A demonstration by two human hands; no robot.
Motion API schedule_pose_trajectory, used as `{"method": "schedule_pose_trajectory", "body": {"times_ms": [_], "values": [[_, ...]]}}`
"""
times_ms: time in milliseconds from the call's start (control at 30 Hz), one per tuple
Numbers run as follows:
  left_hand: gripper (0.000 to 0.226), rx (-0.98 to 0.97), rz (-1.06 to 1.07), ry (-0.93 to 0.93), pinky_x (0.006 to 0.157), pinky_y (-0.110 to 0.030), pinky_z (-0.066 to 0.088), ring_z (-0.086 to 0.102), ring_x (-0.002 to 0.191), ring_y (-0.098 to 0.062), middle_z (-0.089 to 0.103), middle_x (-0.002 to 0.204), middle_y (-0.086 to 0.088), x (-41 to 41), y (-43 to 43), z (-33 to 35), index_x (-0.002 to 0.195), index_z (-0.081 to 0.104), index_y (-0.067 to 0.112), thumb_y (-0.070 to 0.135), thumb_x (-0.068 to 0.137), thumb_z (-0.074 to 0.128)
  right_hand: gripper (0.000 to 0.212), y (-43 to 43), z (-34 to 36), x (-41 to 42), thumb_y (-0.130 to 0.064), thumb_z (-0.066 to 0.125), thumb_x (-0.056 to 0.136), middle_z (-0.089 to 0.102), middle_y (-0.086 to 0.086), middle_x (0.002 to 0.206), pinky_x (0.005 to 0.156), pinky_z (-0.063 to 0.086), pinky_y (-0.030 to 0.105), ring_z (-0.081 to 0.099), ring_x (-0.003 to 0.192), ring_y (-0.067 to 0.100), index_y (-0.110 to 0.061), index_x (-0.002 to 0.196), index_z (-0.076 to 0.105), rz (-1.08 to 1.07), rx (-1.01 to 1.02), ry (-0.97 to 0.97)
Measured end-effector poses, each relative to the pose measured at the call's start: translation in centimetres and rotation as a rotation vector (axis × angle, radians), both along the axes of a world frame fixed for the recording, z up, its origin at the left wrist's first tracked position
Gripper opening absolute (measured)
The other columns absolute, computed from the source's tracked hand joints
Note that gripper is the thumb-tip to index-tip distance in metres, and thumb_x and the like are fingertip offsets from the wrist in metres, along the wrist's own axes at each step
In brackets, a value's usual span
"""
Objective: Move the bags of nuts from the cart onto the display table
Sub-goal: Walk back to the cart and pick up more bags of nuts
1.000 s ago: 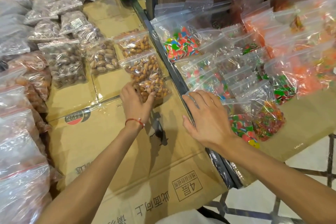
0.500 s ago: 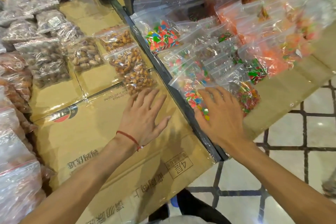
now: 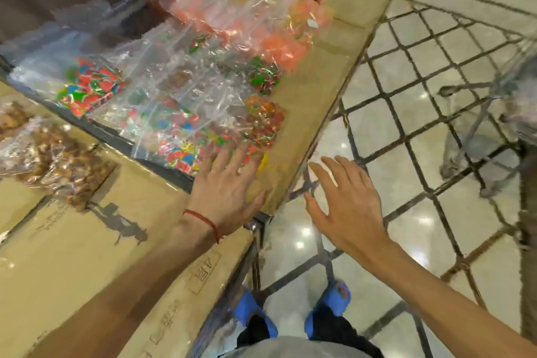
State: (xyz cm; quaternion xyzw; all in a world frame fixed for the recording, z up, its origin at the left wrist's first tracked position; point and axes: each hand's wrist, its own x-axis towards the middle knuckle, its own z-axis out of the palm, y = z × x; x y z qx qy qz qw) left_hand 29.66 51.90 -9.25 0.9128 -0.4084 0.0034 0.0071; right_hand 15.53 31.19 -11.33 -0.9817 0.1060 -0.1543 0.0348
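Now both hands, left [image 3: 229, 186] and right [image 3: 344, 203], hover empty, fingers spread.

Glossy tiled floor [image 3: 421, 131]; matt cardboard [image 3: 72, 256]

Two bare hands show, the left hand [image 3: 229, 186] at centre and the right hand [image 3: 343, 200] toward three o'clock, both spread flat and holding nothing. One red string bracelet [image 3: 203, 219] circles the left wrist. Two blue slippers [image 3: 334, 305] appear at six o'clock. At least two bags of nuts [image 3: 55, 160] lie at nine o'clock. Bags of coloured candy [image 3: 180, 136] crowd toward twelve o'clock, overlapping and too blurred to count. One wire cart [image 3: 494, 113] stands at three o'clock.
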Motion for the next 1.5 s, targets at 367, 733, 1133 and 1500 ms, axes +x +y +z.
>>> {"method": "schedule_pose_trajectory", "body": {"times_ms": [367, 733, 1133, 1500], "values": [[0.069, 0.028, -0.265, 0.008, 0.107, -0.051, 0.042, 0.045, 0.14, -0.034, 0.048, 0.153, -0.009, -7.7, -25.5, 0.5, 0.147, 0.049, 0.022, 0.065, 0.096, 0.033, 0.058, -19.6, -3.3, -13.0, -0.047, 0.053, 0.101, 0.061, 0.014, 0.148, 0.123, 0.033, 0.052, 0.053, 0.141, 0.039, -0.013, 0.148, 0.061, -0.272, 0.005, 0.05], [0.065, 0.072, -0.481, -0.015, 0.11, -0.051, 0.041, 0.045, 0.14, -0.034, 0.053, 0.148, -0.009, -12.5, -45.4, -2.4, 0.148, 0.047, 0.025, 0.065, 0.097, 0.043, 0.058, -35.4, -5.3, -20.5, -0.05, 0.045, 0.105, 0.06, 0.013, 0.151, 0.122, 0.038, 0.057, 0.051, 0.145, 0.037, -0.015, 0.149, 0.059, -0.467, 0.072, 0.113], [0.064, 0.028, -0.828, 0.074, 0.11, -0.051, 0.042, 0.046, 0.141, -0.032, 0.053, 0.151, -0.008, -4.0, -69.6, -4.7, 0.147, 0.051, 0.023, 0.063, 0.097, 0.046, 0.056, -53.6, -4.7, -14.3, -0.05, 0.049, 0.104, 0.058, 0.009, 0.152, 0.125, 0.031, 0.052, 0.047, 0.147, 0.034, -0.02, 0.151, 0.055, -0.803, 0.069, 0.207], [0.067, 0.004, -1.011, 0.098, 0.105, -0.049, 0.047, 0.053, 0.133, -0.032, 0.06, 0.143, -0.01, 4.4, -89.1, -3.8, 0.146, 0.053, 0.018, 0.06, 0.094, 0.049, 0.057, -69.9, -2.1, -6.4, -0.048, 0.052, 0.1, 0.061, 0.01, 0.147, 0.12, 0.039, 0.051, 0.052, 0.141, 0.034, -0.017, 0.147, 0.057, -0.993, 0.098, 0.167]]}}
